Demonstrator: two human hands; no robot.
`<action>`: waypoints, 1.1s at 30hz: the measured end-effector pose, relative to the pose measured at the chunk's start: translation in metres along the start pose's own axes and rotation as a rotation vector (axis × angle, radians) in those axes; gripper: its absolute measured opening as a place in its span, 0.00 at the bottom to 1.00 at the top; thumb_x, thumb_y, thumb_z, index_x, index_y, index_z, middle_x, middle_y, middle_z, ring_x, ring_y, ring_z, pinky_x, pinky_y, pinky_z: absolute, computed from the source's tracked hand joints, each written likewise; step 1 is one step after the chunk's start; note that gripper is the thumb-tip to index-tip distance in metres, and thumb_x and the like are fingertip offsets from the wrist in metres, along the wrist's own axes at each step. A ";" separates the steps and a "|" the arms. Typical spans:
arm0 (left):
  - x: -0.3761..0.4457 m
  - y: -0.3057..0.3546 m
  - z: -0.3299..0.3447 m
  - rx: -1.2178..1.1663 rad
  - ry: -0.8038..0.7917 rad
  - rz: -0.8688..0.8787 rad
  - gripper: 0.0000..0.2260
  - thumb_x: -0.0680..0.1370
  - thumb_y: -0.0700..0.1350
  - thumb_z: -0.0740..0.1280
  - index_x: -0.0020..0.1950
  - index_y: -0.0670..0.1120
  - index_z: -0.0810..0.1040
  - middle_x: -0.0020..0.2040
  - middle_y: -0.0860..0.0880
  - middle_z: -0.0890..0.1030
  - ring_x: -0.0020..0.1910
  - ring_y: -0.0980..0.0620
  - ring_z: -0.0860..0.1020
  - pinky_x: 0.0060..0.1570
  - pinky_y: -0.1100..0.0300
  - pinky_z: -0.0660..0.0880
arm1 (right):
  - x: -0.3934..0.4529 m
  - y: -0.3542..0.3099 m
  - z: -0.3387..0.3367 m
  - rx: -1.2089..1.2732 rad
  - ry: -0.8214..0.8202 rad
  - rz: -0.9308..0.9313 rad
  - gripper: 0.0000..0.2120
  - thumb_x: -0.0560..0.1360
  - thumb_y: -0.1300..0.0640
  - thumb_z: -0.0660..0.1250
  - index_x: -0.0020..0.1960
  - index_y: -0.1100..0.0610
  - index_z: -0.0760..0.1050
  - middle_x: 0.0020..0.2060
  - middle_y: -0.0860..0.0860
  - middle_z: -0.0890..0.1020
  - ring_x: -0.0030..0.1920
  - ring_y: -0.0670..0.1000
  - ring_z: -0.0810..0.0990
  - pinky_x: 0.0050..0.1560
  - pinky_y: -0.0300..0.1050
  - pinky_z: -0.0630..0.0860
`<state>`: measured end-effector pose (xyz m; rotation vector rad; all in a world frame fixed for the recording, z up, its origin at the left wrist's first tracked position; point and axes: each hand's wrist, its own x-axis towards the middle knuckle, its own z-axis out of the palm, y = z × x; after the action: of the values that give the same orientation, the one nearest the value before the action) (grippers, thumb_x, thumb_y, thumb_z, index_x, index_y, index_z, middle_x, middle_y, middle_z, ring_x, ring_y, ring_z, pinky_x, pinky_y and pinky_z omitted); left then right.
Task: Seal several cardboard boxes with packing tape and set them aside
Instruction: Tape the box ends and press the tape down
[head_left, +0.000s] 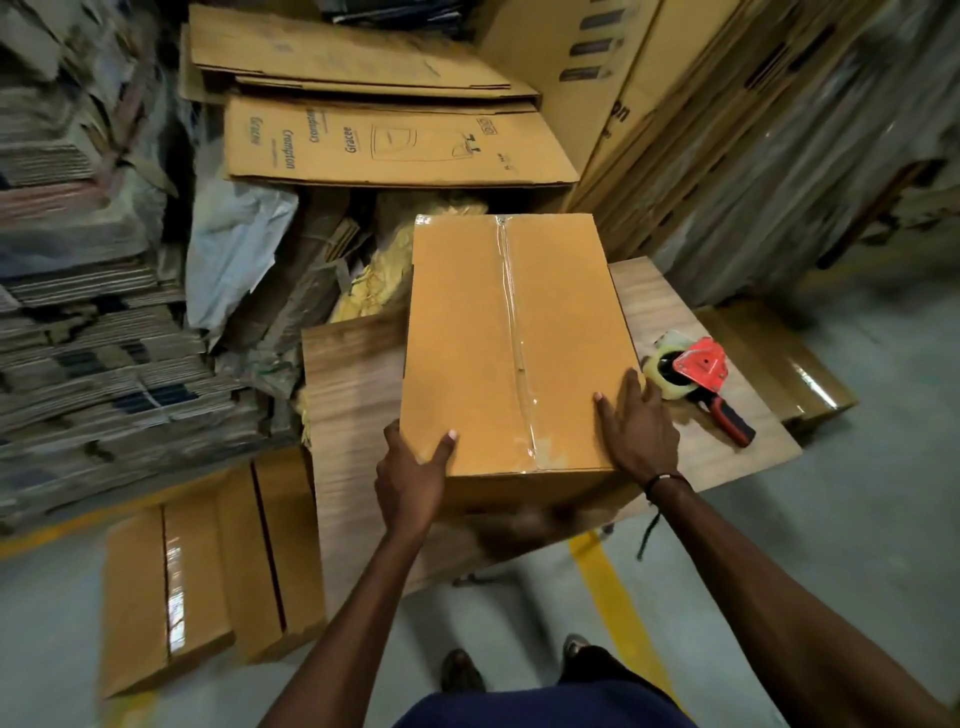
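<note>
Gripping taped box (511, 343) at near-left corner: left hand (410, 475), fingers curled; right hand (636, 431) flat, open, on right edge; tabletop (353, 415) underneath.

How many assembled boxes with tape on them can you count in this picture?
4: one box on the table, held by both hands; two on the floor left; one right. Others may be hidden.

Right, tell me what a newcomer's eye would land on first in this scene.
First, the tall brown cardboard box standing mid-frame on the wooden table, clear tape running down its top seam, with the left hand gripping its near left corner and the right hand pressed flat at its near right corner. Next, the red-handled tape dispenser lying on the table to the box's right.
</note>
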<state>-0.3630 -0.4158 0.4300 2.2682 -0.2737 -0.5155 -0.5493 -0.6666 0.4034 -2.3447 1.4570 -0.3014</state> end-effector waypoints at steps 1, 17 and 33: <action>-0.003 0.002 0.005 0.006 0.007 0.009 0.35 0.76 0.68 0.69 0.74 0.51 0.64 0.67 0.41 0.78 0.63 0.36 0.77 0.57 0.47 0.75 | 0.008 0.005 -0.001 -0.012 -0.003 -0.018 0.37 0.83 0.32 0.52 0.83 0.54 0.55 0.78 0.62 0.63 0.70 0.68 0.72 0.62 0.66 0.76; 0.037 0.059 0.051 0.041 0.086 -0.080 0.37 0.74 0.72 0.68 0.74 0.50 0.64 0.66 0.40 0.79 0.62 0.36 0.78 0.58 0.45 0.74 | 0.120 0.008 -0.005 -0.033 -0.064 -0.157 0.38 0.83 0.32 0.50 0.83 0.55 0.51 0.75 0.62 0.63 0.66 0.69 0.73 0.62 0.64 0.75; 0.020 0.200 0.161 -0.058 0.180 0.378 0.21 0.76 0.42 0.73 0.67 0.47 0.73 0.64 0.47 0.75 0.60 0.52 0.77 0.53 0.57 0.77 | 0.182 0.142 -0.058 0.370 -0.038 -0.094 0.18 0.83 0.46 0.65 0.67 0.57 0.71 0.60 0.59 0.77 0.55 0.60 0.80 0.53 0.51 0.75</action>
<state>-0.4234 -0.6625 0.4732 2.1201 -0.5723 -0.1208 -0.6049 -0.8978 0.3960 -2.1079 1.1600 -0.5018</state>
